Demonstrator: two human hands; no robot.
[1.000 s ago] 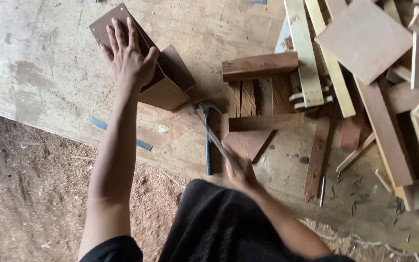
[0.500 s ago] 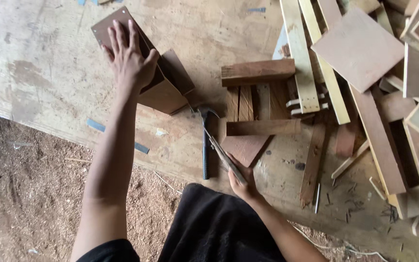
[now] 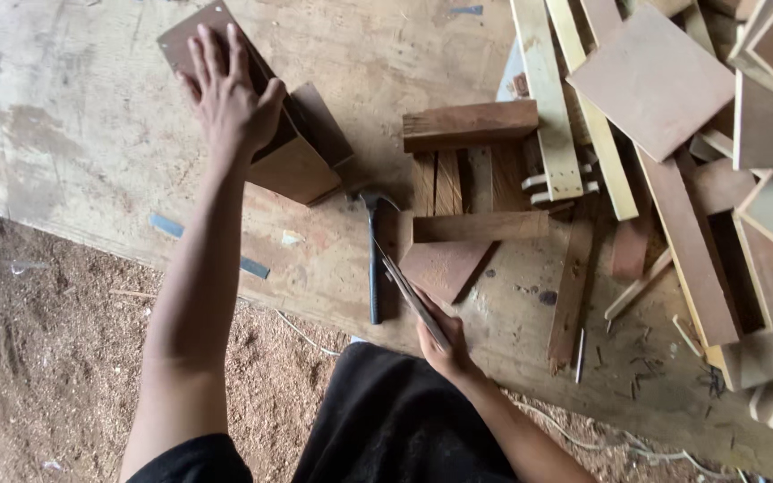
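Head camera, looking straight down onto a worn plywood table (image 3: 73,116) with pale, scuffed patches. The left hand (image 3: 230,94) lies flat, fingers spread, on top of a small open wooden box (image 3: 266,134) made of thin reddish-brown boards; it rested in the same place a second ago. The right hand (image 3: 440,340) sits at the table's near edge, closed around one end of a thin, flat wooden strip (image 3: 409,291) that slants up and away from it. A second ago this hand and strip were slightly further along the edge; the shift is small and may be partly the camera moving.

Just right of the box lies a hammer (image 3: 373,259) with a dark head and a straight dark handle pointing toward the person, unmoved. Right of the hammer is a triangular offcut (image 3: 445,266) of brown board, and beyond it a small slatted frame (image 3: 467,179) of rough wood capped by a thick block. Further right of the hammer, a loose heap of offcuts (image 3: 673,134) spreads out: long pale battens, square brown panels and narrow strips, overlapping at all angles. Two short blue strips (image 3: 167,225) lie on the table left of the hammer. Below the table edge the ground (image 3: 38,358) is covered in reddish sawdust.
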